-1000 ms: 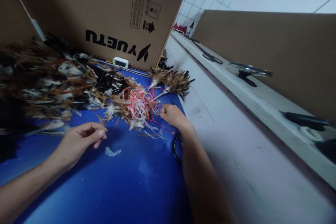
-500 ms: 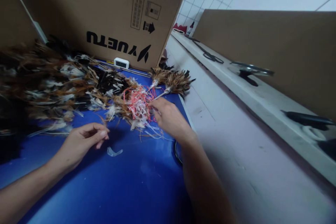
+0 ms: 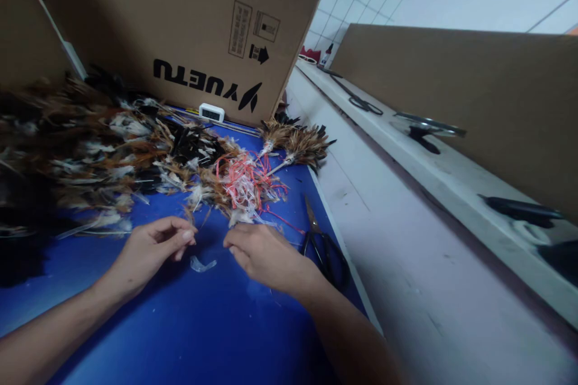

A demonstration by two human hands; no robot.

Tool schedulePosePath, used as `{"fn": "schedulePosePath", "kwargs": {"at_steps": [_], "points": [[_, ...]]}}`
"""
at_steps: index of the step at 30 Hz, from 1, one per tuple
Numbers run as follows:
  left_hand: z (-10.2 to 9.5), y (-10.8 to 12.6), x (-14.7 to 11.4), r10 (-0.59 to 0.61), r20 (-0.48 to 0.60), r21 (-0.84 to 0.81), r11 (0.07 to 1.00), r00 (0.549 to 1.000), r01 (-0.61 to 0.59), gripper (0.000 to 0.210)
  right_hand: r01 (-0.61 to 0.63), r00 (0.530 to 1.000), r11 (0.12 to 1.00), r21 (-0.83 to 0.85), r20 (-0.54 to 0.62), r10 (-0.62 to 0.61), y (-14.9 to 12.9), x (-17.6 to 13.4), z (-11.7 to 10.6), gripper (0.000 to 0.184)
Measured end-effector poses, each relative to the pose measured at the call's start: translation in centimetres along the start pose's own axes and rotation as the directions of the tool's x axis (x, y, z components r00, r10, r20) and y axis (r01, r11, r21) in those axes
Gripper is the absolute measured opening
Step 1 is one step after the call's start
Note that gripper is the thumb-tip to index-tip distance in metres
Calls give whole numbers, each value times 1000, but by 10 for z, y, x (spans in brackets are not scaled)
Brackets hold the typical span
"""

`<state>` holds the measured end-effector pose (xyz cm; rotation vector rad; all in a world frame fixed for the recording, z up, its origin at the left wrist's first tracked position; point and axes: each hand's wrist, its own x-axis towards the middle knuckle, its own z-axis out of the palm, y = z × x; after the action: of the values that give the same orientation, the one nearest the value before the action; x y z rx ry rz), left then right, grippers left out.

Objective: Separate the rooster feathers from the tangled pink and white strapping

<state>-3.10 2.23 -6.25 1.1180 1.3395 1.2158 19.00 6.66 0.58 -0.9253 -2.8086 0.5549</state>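
A blue tabletop (image 3: 189,337) lies nearest, with both of the person's bare hands over it. The left hand (image 3: 147,249) has its thumb and forefinger brought together in a pinch, the other fingers curled in; a thin brown feather (image 3: 188,214) shows just beyond the fingertips, and whether it is gripped cannot be told. The right hand (image 3: 266,255) is palm down, its fingers bent and drawn close to the thumb; what they hold, if anything, is hidden. A clear plastic strip (image 3: 202,265) rests on the table between the hands. Right of the right hand are black-handled scissors (image 3: 315,228), blade tips pointing away.

Just past the right hand is a tangle of pink and clear ties (image 3: 244,183), beside a broad heap of brown, black and white feathers (image 3: 117,162). Two feather dusters (image 3: 307,145) lie behind the tangle, near the table's right edge.

Farther back, a small white digital display (image 3: 212,112), its digits too small to read, stands before a cardboard box (image 3: 217,18). The box bears "YUETU" upside down in bold black letters, a leaf-like logo, a black arrow pointing right, and two outlined panels of illegible print.
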Motion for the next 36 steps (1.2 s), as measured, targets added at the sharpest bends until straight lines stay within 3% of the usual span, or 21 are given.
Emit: {"fn": "schedulePosePath", "kwargs": {"at_steps": [4, 8, 21, 26, 29, 31, 32, 33, 36], "points": [[0, 0, 0, 1, 1, -3, 1000, 1000, -1, 25, 12, 999, 995, -100, 49, -7, -7, 4, 19, 19], [-1, -2, 1, -2, 2, 4, 1000, 1000, 2, 25, 32, 999, 989, -145, 37, -27, -11, 6, 22, 17], [1, 0, 0, 20, 40, 98, 995, 999, -24, 24, -21, 976, 978, 209, -206, 65, -5, 9, 13, 17], [3, 1, 0, 21, 38, 104, 994, 999, -25, 24, -45, 941, 942, 333, -303, 152, 2, 15, 1, 15], [5, 1, 1, 29, 36, 91, 995, 999, -33, 23, -151, 866, 897, 415, -383, 322, 29, 30, -20, 14], [6, 0, 1, 39, 36, 76, 996, 999, -42, 23, -360, 745, 842, 401, -420, 518, 57, 46, -38, 15], [7, 0, 2, 42, 35, 73, 996, 999, -44, 22, -483, 655, 790, 377, -443, 612, 74, 55, -47, 15], [7, 0, 2, 42, 35, 74, 996, 999, -44, 22, -539, 602, 756, 371, -459, 654, 90, 64, -55, 16], [7, -2, 3, 39, 37, 79, 996, 999, -42, 23, -650, 513, 667, 364, -438, 738, 132, 93, -69, 14]]}}
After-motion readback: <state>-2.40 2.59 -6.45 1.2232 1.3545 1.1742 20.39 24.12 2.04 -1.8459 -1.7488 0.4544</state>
